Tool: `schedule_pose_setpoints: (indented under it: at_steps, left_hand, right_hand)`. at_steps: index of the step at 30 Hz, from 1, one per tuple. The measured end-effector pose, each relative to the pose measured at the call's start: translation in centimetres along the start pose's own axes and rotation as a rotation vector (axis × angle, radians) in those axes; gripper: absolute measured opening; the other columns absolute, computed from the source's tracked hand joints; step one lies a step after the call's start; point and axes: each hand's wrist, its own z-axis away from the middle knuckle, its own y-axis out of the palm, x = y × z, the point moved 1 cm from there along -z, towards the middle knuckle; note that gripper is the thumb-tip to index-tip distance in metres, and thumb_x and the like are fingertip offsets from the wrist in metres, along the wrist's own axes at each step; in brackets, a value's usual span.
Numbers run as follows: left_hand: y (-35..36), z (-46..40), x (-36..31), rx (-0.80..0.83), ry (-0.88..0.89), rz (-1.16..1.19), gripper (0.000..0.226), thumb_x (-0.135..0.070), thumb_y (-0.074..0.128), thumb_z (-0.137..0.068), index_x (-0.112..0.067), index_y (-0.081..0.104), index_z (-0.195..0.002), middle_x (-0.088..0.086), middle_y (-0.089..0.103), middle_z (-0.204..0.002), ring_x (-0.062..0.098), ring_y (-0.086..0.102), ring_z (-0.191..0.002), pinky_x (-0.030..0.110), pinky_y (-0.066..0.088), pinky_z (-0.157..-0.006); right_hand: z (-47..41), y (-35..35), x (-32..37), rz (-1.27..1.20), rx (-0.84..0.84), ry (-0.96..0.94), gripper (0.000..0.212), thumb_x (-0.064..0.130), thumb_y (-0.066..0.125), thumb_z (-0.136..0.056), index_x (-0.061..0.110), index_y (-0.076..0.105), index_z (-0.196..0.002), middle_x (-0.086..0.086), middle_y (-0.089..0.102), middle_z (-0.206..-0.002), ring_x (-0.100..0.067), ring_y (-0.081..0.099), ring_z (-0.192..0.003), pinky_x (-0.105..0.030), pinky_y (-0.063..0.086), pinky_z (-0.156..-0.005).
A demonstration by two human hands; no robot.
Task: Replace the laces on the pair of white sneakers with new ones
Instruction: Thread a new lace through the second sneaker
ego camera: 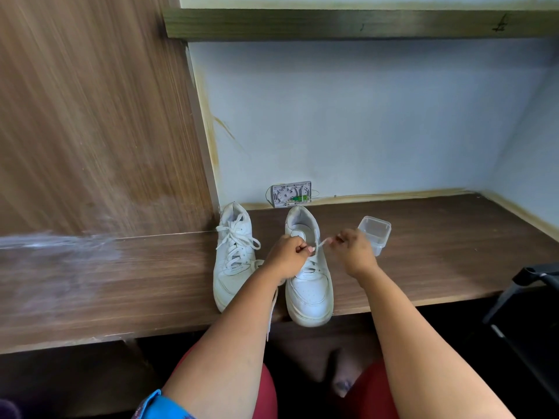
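Two white sneakers stand side by side on the wooden desk, toes toward me. The left sneaker (pixel 233 255) is fully laced with its lace ends loose on top. Over the upper eyelets of the right sneaker (pixel 308 285) my left hand (pixel 287 255) pinches a white lace (pixel 323 242). My right hand (pixel 354 249) pinches the same lace a little to the right, so a short stretch of it runs taut between both hands. Another lace end hangs over the desk's front edge under my left forearm.
A small clear plastic container (pixel 375 234) sits just behind my right hand. A white wall box (pixel 292 193) with wires is mounted at the back of the desk (pixel 453 252). A wooden panel (pixel 90 131) rises at left, and a black chair part (pixel 526 300) stands at right.
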Motion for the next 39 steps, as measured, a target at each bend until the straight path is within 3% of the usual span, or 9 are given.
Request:
schedule_pose_setpoints:
  at_steps: [4,6,11,13,19,23,29,34,39]
  left_hand:
    - [-0.3,0.3,-0.2,0.045,0.009,-0.020,0.024,-0.030,0.056,-0.095,-0.013,0.056,-0.078,0.001,0.046,-0.092,0.018,0.049,-0.079,0.029,0.041,-0.071]
    - [-0.3,0.4,-0.3,0.063,0.011,-0.049,0.021,-0.031,0.054,-0.096,-0.013,0.057,-0.085,0.001,0.045,-0.099,0.018,0.049,-0.084,0.029,0.040,-0.075]
    - [-0.4,0.7,-0.5,0.059,0.013,-0.063,0.022,-0.030,0.051,-0.098,-0.011,0.057,-0.089,0.003,0.044,-0.104,0.018,0.048,-0.087,0.027,0.038,-0.077]
    - [-0.5,0.7,-0.5,0.070,0.008,-0.064,0.025,-0.032,0.049,-0.099,-0.009,0.058,-0.092,0.005,0.045,-0.109,0.020,0.050,-0.091,0.030,0.041,-0.081]
    - [-1.0,1.1,-0.6,0.176,0.017,-0.091,0.017,-0.033,0.050,-0.098,-0.018,0.053,-0.092,0.001,0.041,-0.113,0.022,0.051,-0.104,0.033,0.041,-0.094]
    - [-1.1,0.8,-0.4,0.068,0.059,-0.122,0.019,-0.032,0.055,-0.095,-0.014,0.062,-0.099,0.002,0.044,-0.110,0.020,0.047,-0.108,0.030,0.039,-0.096]
    - [-1.0,0.6,-0.3,-0.075,0.093,-0.098,0.019,-0.025,0.055,-0.095,-0.013,0.063,-0.107,0.010,0.047,-0.120,0.024,0.045,-0.118,0.032,0.038,-0.101]
    - [-2.3,0.5,0.9,0.008,-0.095,0.001,0.021,-0.034,0.044,-0.100,-0.014,0.045,-0.105,0.005,0.048,-0.106,0.022,0.054,-0.095,0.033,0.045,-0.082]
    - [-3.8,0.9,2.2,0.168,-0.105,0.031,0.030,-0.038,0.048,-0.099,-0.010,0.059,-0.098,0.004,0.057,-0.088,0.019,0.051,-0.084,0.031,0.040,-0.075]
  right_hand:
    - [0.0,-1.9,0.5,-1.105,-0.355,0.464,0.012,0.015,0.048,-0.098,0.017,0.056,-0.090,0.000,0.058,-0.082,-0.017,0.056,-0.085,-0.024,0.042,-0.072]
    - [0.2,-1.9,0.7,-1.436,-0.324,0.549,0.009,0.014,0.044,-0.101,0.012,0.052,-0.096,-0.004,0.055,-0.076,-0.015,0.056,-0.069,-0.028,0.048,-0.066]
    - [0.4,-0.1,0.1,-0.092,0.074,0.053,0.028,0.037,0.063,-0.090,0.012,0.061,-0.103,-0.001,0.058,-0.087,-0.018,0.057,-0.078,-0.029,0.044,-0.068]
    - [0.5,0.3,0.2,0.068,0.130,-0.060,0.031,0.034,0.066,-0.089,0.004,0.065,-0.090,-0.003,0.057,-0.081,-0.020,0.055,-0.077,-0.028,0.040,-0.064]
    - [-0.9,-2.0,-0.7,-0.626,-0.442,0.420,0.037,0.040,0.046,-0.098,0.016,0.057,-0.124,-0.004,0.055,-0.120,-0.021,0.058,-0.104,-0.032,0.047,-0.086]
    - [-0.2,-1.7,0.0,-1.427,-0.374,0.625,0.013,0.019,0.045,-0.102,0.009,0.053,-0.102,-0.005,0.052,-0.079,-0.011,0.049,-0.059,-0.024,0.048,-0.057]
    - [0.2,-0.1,-0.3,-0.028,0.061,0.006,0.022,0.038,0.072,-0.083,0.017,0.064,-0.082,-0.001,0.058,-0.089,-0.015,0.053,-0.075,-0.026,0.038,-0.061]
    - [-0.1,-0.3,-0.5,0.026,0.085,-0.031,0.019,0.031,0.072,-0.084,0.015,0.062,-0.082,-0.003,0.051,-0.093,-0.018,0.049,-0.082,-0.024,0.033,-0.069]
    - [-0.1,-2.5,-1.1,-0.197,-0.007,0.266,0.016,0.030,0.061,-0.089,0.015,0.063,-0.091,-0.004,0.057,-0.095,-0.021,0.051,-0.089,-0.029,0.039,-0.073]
